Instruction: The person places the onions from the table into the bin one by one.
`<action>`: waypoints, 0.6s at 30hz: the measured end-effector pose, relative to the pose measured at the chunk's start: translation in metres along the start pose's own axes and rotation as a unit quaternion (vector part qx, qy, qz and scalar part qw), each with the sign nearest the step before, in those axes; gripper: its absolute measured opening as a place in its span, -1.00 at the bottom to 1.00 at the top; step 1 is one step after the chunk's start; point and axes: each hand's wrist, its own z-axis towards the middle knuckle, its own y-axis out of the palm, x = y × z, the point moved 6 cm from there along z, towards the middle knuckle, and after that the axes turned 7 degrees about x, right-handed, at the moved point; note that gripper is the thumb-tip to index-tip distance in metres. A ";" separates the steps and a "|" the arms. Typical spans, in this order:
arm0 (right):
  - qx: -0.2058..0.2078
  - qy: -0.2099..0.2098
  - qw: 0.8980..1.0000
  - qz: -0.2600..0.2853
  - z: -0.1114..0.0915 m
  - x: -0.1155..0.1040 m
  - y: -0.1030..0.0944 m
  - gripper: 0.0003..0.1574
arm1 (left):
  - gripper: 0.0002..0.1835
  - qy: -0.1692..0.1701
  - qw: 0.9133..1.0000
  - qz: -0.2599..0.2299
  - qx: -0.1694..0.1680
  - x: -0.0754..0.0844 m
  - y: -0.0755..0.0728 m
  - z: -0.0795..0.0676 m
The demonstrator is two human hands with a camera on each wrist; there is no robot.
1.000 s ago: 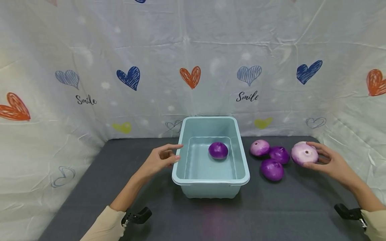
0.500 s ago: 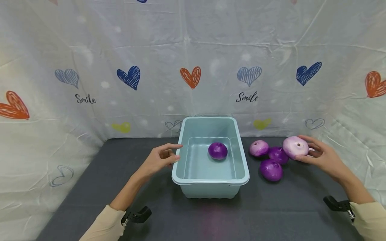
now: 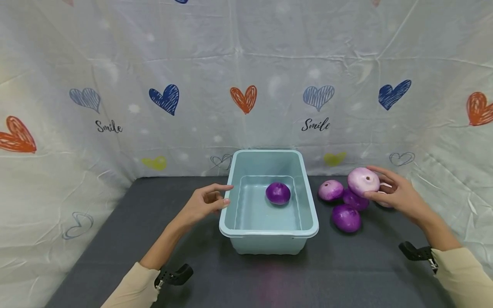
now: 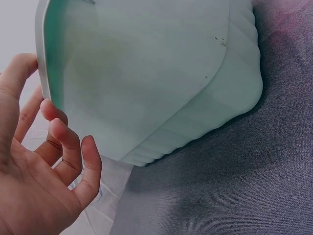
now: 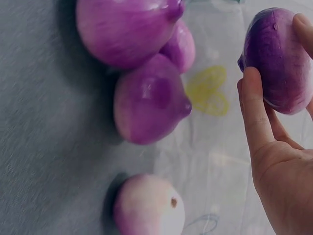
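My right hand (image 3: 404,199) grips a pale purple red onion (image 3: 363,182) between thumb and fingers, raised above the other onions on the table. In the right wrist view the held onion (image 5: 276,54) shows its darker side. The left hand (image 3: 204,205) holds the near-left rim of a light blue plastic bin (image 3: 269,233) with thumb and index finger; its other fingers are curled. Inside the bin lies one dark purple onion (image 3: 278,193). Just below the held onion sits a dark onion (image 3: 355,201), partly covered by it.
Right of the bin, a pinkish onion (image 3: 331,190) and a dark onion (image 3: 346,218) lie on the dark grey table (image 3: 327,273). A whitish onion (image 5: 149,205) is half hidden behind my right hand in the head view. A heart-printed curtain (image 3: 277,85) hangs behind.
My right hand has carried the pale onion up and left, over the dark one, uncovering a whitish onion behind it. The left hand and bin have stayed put.
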 end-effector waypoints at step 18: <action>-0.022 -0.022 0.999 -0.012 0.032 -0.028 0.030 -0.08 | -0.54 0.002 1.000 0.002 0.000 -0.002 0.000 0.000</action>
